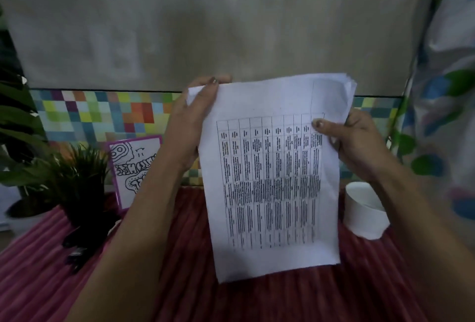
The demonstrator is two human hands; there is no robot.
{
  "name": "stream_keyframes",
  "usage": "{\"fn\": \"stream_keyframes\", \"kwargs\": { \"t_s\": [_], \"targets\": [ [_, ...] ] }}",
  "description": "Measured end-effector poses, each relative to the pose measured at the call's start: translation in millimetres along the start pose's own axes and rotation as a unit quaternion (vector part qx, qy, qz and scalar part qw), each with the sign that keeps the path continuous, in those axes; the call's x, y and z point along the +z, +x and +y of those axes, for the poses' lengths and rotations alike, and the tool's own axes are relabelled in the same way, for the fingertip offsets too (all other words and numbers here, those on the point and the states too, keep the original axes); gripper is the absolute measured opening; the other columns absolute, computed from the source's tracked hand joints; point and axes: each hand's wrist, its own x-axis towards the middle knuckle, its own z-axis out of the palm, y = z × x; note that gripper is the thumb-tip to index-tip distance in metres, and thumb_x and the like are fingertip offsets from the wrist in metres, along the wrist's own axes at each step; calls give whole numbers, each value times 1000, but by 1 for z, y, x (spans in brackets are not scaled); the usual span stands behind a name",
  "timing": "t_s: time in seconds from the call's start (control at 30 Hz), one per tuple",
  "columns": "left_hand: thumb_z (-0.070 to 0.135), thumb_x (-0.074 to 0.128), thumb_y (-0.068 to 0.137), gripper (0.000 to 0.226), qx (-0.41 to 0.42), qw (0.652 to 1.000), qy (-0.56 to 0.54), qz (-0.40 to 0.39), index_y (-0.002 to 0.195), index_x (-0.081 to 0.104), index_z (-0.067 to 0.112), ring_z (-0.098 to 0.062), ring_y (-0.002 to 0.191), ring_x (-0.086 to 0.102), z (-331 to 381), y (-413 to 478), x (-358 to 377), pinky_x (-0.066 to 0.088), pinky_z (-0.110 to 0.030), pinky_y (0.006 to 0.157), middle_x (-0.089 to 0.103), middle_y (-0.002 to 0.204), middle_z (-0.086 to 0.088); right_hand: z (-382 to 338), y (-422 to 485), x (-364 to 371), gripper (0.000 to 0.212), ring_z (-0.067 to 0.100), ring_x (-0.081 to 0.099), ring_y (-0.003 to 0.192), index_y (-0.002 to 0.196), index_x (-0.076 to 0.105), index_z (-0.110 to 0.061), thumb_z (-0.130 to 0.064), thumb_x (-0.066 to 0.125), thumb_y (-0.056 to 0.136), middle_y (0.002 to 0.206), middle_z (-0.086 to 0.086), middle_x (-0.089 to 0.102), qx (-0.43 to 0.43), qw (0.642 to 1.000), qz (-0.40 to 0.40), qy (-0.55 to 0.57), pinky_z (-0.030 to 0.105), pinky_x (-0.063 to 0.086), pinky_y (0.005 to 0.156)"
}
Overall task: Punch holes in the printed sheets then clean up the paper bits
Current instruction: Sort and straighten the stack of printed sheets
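Observation:
A stack of printed sheets [272, 182] with a table of dense text stands upright in front of me, its lower edge just above the red cloth. My left hand [190, 126] grips the stack's upper left edge, thumb on the front near the top corner. My right hand [357, 144] pinches the right edge, thumb pressed on the printed table and fingers behind. At the left, on the cloth, lies a dark object [77, 249] that may be the hole punch; it is too dim to tell.
A red ribbed cloth [180, 283] covers the table. A white paper cup [365, 211] lies tipped at the right. A dark potted plant [79, 182] and a purple-framed drawing [133, 167] stand at the left. A mosaic-tiled strip and grey wall rise behind.

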Motion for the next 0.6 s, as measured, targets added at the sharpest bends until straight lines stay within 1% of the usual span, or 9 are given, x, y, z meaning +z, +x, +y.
{"fn": "stream_keyframes", "kwargs": {
  "t_s": [0.1, 0.2, 0.27, 0.33, 0.37, 0.43, 0.47, 0.53, 0.6],
  "targets": [
    [20, 40, 105, 23, 62, 997, 40, 17, 108, 62, 18, -19, 102, 70, -2, 1, 6, 57, -34, 85, 75, 106, -1, 12, -7, 2, 14, 12, 71, 77, 94, 67, -9, -5, 61, 82, 82, -2, 76, 24, 1000, 16, 7, 24, 57, 65],
    [21, 40, 106, 22, 101, 988, 107, 48, 108, 62, 20, -18, 99, 71, -12, -3, 13, 56, -42, 91, 76, 103, 4, 18, -11, 0, 16, 14, 70, 77, 92, 70, -12, -13, 66, 76, 84, 0, 75, 40, 999, 26, 7, 26, 57, 66],
    [22, 40, 105, 21, 121, 983, 119, 70, 113, 60, 22, -16, 98, 71, -14, -6, 15, 56, -41, 89, 75, 102, 9, 19, -13, 0, 15, 14, 69, 73, 91, 69, -11, -14, 66, 76, 80, -1, 74, 45, 999, 28, 1, 26, 57, 65],
    [35, 44, 102, 26, 107, 987, 102, 62, 125, 52, 26, -18, 102, 70, -20, -9, 10, 57, -37, 86, 72, 112, 8, 19, -14, 0, 10, 13, 68, 69, 92, 67, -9, -8, 63, 83, 76, -1, 73, 48, 998, 30, 3, 25, 57, 61],
    [51, 51, 95, 37, 74, 991, 105, 48, 127, 50, 31, -18, 107, 68, -26, -12, 6, 57, -37, 87, 70, 118, 6, 20, -14, 0, 10, 12, 68, 68, 93, 66, -9, -3, 60, 87, 75, -2, 73, 49, 998, 36, 8, 24, 56, 60],
    [70, 71, 68, 56, -17, 993, 113, -3, 111, 63, 36, -12, 103, 69, -41, -25, 0, 57, -34, 86, 72, 111, 9, 21, -15, 0, 15, 12, 70, 70, 95, 66, -7, 3, 56, 89, 78, -2, 75, 54, 997, 50, 23, 25, 57, 63],
    [62, 81, 61, 45, -63, 993, 99, -17, 97, 72, 35, -10, 97, 71, -50, -31, 0, 57, -36, 87, 75, 100, 10, 21, -14, -1, 16, 14, 70, 74, 96, 66, -6, 4, 56, 89, 81, 0, 75, 56, 996, 58, 27, 26, 58, 66],
    [27, 85, 72, 12, -100, 991, 83, 10, 78, 78, 34, -15, 91, 72, -58, -37, 6, 56, -41, 91, 77, 88, 8, 20, -14, 1, 17, 17, 71, 78, 97, 67, -5, 5, 56, 89, 85, 2, 76, 57, 996, 63, 28, 27, 58, 67],
    [15, 77, 82, 13, -69, 990, 116, 43, 76, 72, 26, -9, 81, 71, -55, -36, 13, 60, -32, 77, 73, 81, 5, 15, -15, 2, 18, 19, 72, 78, 95, 67, -7, 6, 55, 89, 85, 4, 76, 50, 996, 67, 36, 28, 58, 66]
  ]
}}
